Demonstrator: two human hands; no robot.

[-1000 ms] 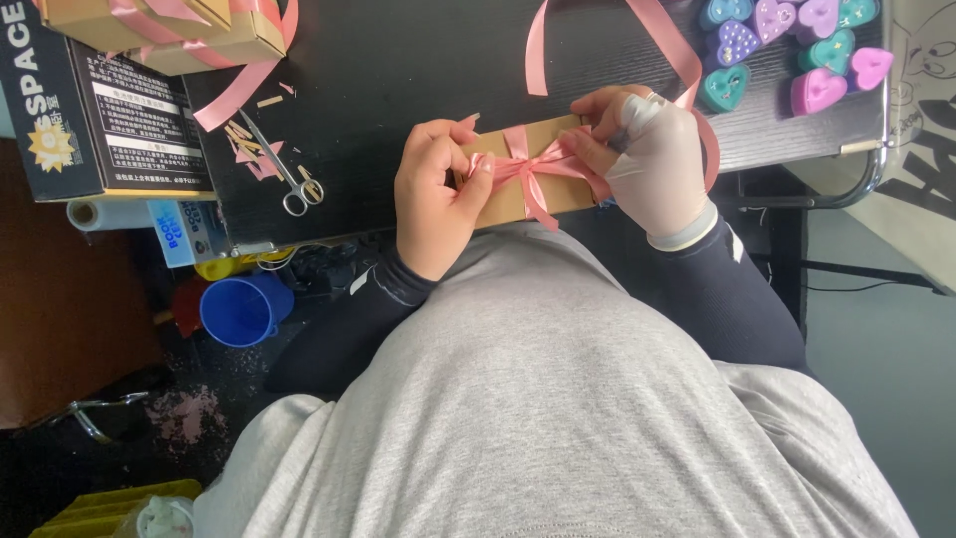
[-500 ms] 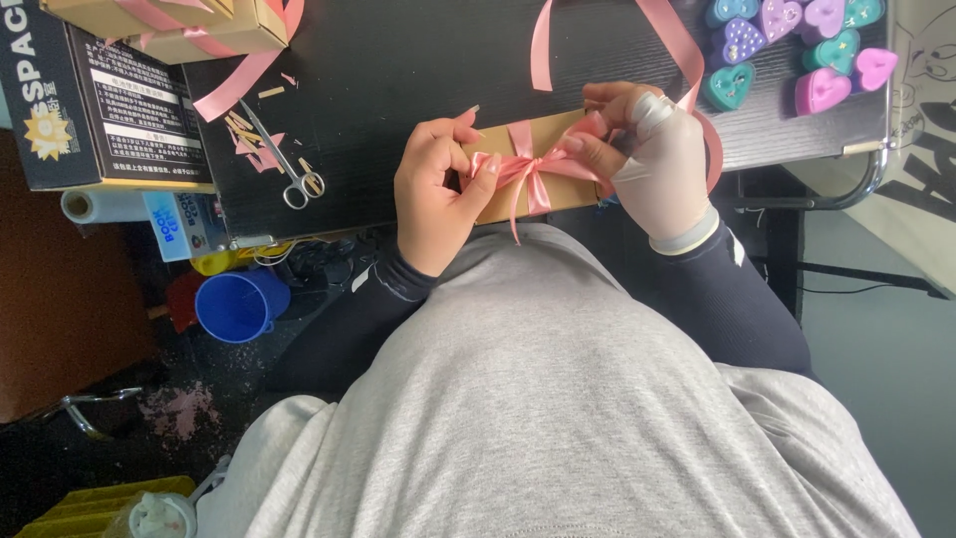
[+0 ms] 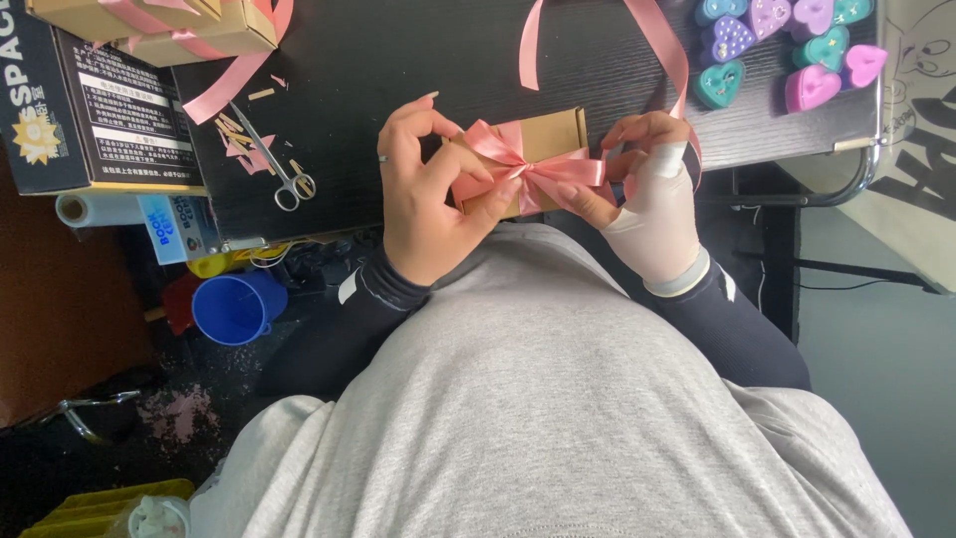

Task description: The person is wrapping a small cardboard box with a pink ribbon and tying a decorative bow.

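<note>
A small brown cardboard box [image 3: 538, 149] sits at the near edge of the black counter [image 3: 418, 60], its long axis running left to right, tilted slightly up toward the right. The left hand [image 3: 428, 204] grips its left end, fingers curled around a loop of the pink ribbon bow [image 3: 523, 169]. The right hand [image 3: 647, 194], partly bandaged, pinches the bow's right loop. Scissors [image 3: 274, 164] lie left, heart-shaped boxes [image 3: 787, 50] far right, and a blue cup [image 3: 237, 307] sits below.

The ribboned box [image 3: 528, 159] lies on the table [image 3: 418, 60] between both hands. Scissors [image 3: 274, 164] lie to its left, heart-shaped boxes [image 3: 787, 45] far right. A cup [image 3: 237, 306] sits below the table's edge.
</note>
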